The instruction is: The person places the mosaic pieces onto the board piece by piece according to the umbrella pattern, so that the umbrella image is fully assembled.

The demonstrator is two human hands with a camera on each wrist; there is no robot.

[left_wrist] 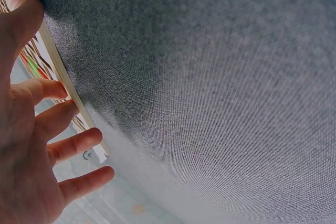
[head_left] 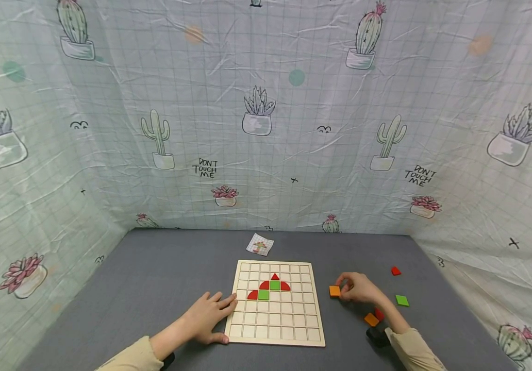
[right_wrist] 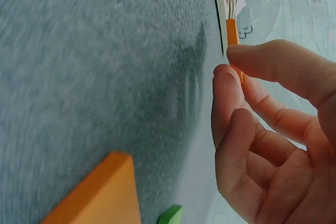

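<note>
My right hand (head_left: 359,288) pinches an orange square tile (head_left: 334,291) between thumb and fingers, to the right of the wooden grid board (head_left: 289,330). In the right wrist view the tile (right_wrist: 232,32) shows edge-on at the fingertips. My left hand (head_left: 208,317) touches the board's left edge with its fingers spread and the thumb at the near left corner. On the board lie a red triangle (head_left: 275,277), two green squares, the lower one (head_left: 263,294) further left, and several red rounded pieces, one (head_left: 285,286) at the right.
Right of the board, a red piece (head_left: 396,271), a green square (head_left: 402,300) and another orange tile (head_left: 371,320) lie on the grey table, with a red piece (head_left: 379,314) by the orange one. A small pattern card (head_left: 260,245) lies behind the board. Printed cloth surrounds the table.
</note>
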